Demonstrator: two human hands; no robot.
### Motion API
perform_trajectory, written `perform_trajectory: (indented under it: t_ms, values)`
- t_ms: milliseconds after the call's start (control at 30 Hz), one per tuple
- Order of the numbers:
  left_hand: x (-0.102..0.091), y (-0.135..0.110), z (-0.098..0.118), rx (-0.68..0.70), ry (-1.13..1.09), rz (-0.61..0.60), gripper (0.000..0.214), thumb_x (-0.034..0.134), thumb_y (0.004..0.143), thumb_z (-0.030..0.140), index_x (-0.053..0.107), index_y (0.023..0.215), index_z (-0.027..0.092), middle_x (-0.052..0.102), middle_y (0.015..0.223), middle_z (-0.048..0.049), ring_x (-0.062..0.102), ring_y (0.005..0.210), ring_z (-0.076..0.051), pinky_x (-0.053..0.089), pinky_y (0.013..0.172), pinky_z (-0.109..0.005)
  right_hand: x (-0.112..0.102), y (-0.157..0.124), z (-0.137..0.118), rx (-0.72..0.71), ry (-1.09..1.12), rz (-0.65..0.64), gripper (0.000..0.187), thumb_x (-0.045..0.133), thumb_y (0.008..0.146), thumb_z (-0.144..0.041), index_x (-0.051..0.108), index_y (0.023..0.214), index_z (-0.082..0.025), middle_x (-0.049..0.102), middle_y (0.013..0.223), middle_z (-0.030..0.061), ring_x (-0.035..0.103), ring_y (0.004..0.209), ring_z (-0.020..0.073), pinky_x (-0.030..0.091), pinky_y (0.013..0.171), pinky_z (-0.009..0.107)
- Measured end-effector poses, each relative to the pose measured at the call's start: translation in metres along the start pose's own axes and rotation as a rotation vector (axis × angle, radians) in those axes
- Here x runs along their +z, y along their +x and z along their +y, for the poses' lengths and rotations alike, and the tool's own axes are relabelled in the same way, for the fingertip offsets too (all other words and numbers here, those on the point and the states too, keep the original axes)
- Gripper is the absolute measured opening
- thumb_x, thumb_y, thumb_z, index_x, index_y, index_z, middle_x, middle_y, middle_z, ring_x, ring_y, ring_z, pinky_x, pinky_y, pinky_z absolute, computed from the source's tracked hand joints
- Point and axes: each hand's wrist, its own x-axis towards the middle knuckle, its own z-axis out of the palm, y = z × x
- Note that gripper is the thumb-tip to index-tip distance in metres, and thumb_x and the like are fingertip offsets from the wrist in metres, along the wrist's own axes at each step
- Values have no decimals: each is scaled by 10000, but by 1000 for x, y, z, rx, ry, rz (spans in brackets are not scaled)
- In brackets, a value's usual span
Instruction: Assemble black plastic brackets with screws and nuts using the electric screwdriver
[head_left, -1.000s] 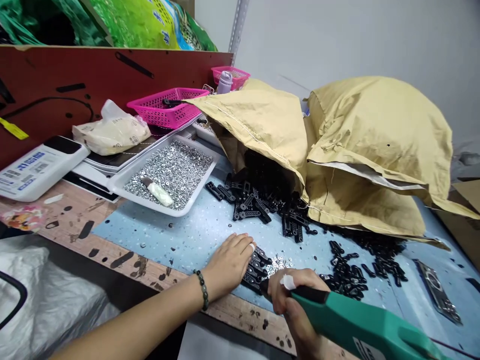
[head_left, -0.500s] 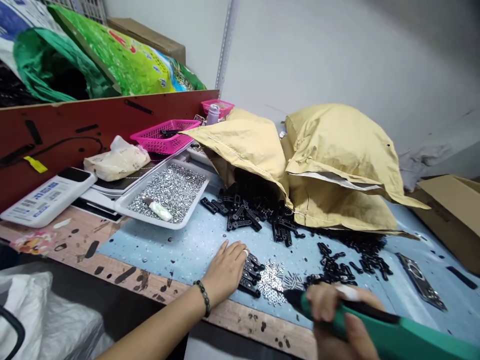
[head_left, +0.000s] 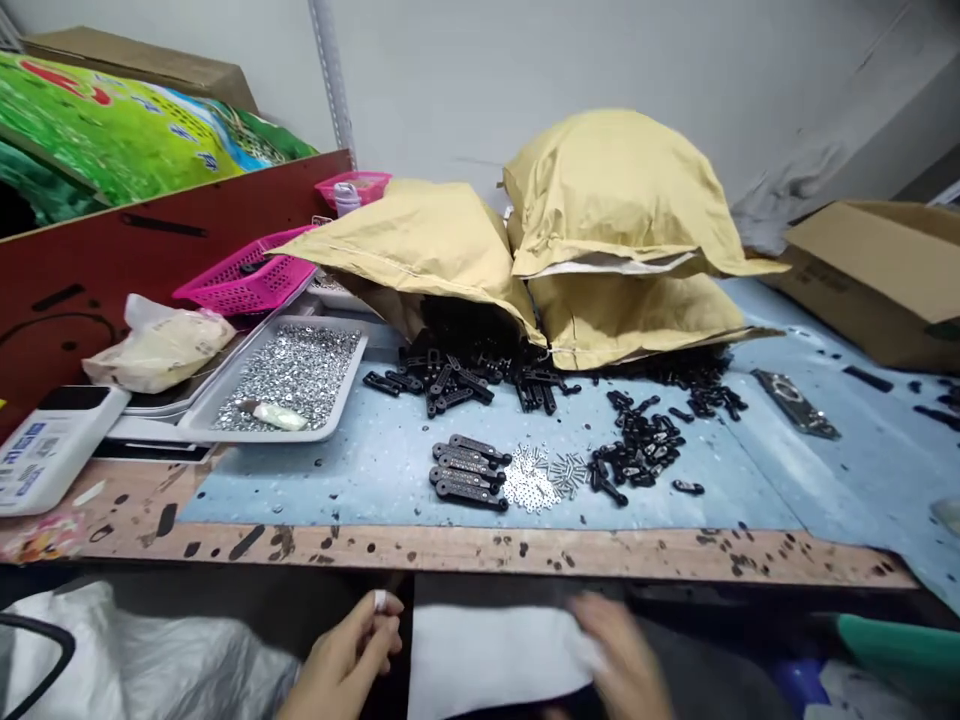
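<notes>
My left hand [head_left: 352, 650] is below the table's front edge, fingers curled in towards the thumb; whatever it may hold is hidden. Smeared by motion, my right hand [head_left: 622, 655] is at the right side of a flat white surface [head_left: 487, 655] under the table edge. A green power tool [head_left: 900, 650] shows at the lower right, apart from my hands. Several black slotted links [head_left: 469, 470] lie stacked side by side on the blue mat. Beside them are a scatter of small silver nuts [head_left: 531, 478], short metal pins or screws [head_left: 570, 474] and a pile of small black parts [head_left: 641, 450].
Yellow sacks [head_left: 607, 190] spill black parts onto the mat. A white tray [head_left: 349, 385] of small metal pieces, a pink basket [head_left: 255, 290] and a white scale [head_left: 56, 440] are at left. A cardboard box [head_left: 870, 285] stands at right.
My left hand has left the black links and drawn back below the table edge. My right hand has let go of the green tool and moved left. The view has shifted right.
</notes>
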Motion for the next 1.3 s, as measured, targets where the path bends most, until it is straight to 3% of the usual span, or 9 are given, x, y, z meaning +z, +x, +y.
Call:
perform_trajectory:
  t_ms: [67, 167, 367, 467, 600, 767, 933, 1133, 1300]
  values:
    - [11, -3, -32, -239, -167, -22, 557, 583, 702, 666, 613, 955, 171, 683, 797, -75, 648, 711, -228, 485, 538, -271, 37, -8, -23, -220, -11, -147, 431, 571, 799, -497, 554, 1180, -295, 610, 1208, 100, 580, 1077, 321, 524, 828, 465]
    - [30, 1, -40, -401, -454, -14, 673, 724, 589, 625, 590, 1060, 162, 697, 961, -115, 657, 932, -262, 506, 785, -320, 65, -7, -40, -250, -30, -192, 303, 475, 850, -144, 579, 1127, -208, 658, 1108, 114, 615, 991, 262, 498, 857, 455]
    - [56, 12, 1, -184, -618, -128, 491, 714, 720, 498, 620, 1045, 143, 705, 993, -92, 659, 903, -238, 497, 820, -329, 38, -20, -37, -342, 354, -255, 161, 453, 923, -189, 591, 998, -226, 703, 791, 34, 627, 648, 169, 530, 587, 282]
    - [67, 17, -1, -128, -469, -112, 504, 729, 692, 513, 650, 994, 117, 720, 912, -93, 664, 849, -250, 512, 762, -327, 25, -28, -41, -112, 442, -232, 152, 464, 934, -305, 576, 1008, -234, 691, 860, 51, 656, 735, 180, 559, 635, 271]
    - [80, 15, -4, 76, -247, -92, 394, 689, 747, 466, 685, 966, 139, 714, 972, -106, 652, 908, -276, 508, 811, -353, 22, -6, -59, 200, 373, -113, 283, 493, 888, -214, 517, 1170, -206, 618, 1094, 117, 614, 1013, 223, 543, 843, 330]
    - [87, 5, 3, 343, -62, -135, 258, 605, 812, 265, 676, 1048, 187, 661, 1124, -109, 627, 1001, -271, 496, 875, -350, 37, 23, -79, 69, 251, -131, 634, 655, 772, -299, 406, 1333, -138, 577, 1229, 168, 556, 1125, 313, 516, 918, 441]
    - [79, 7, -1, 494, 94, -185, 435, 464, 769, 85, 616, 1159, 204, 619, 1200, -102, 571, 1113, -258, 440, 973, -375, 38, 27, -81, 16, 284, -110, 415, 594, 843, -275, 499, 1233, -170, 676, 1056, 116, 643, 929, 265, 554, 796, 408]
    - [62, 5, 33, 482, 109, -341, 276, 451, 807, 88, 663, 939, 205, 664, 1007, -62, 596, 980, -205, 451, 913, -303, 30, 38, -78, -52, 308, -148, 403, 547, 873, -316, 496, 1242, -163, 693, 960, 112, 651, 816, 259, 534, 740, 429]
    - [53, -5, 50, 387, 51, -217, 130, 532, 832, 176, 598, 721, 166, 601, 746, -18, 540, 696, -154, 439, 661, -232, 32, 39, -73, -94, 373, -204, 471, 494, 903, -282, 392, 1349, -171, 617, 1199, 141, 595, 1088, 263, 506, 909, 423]
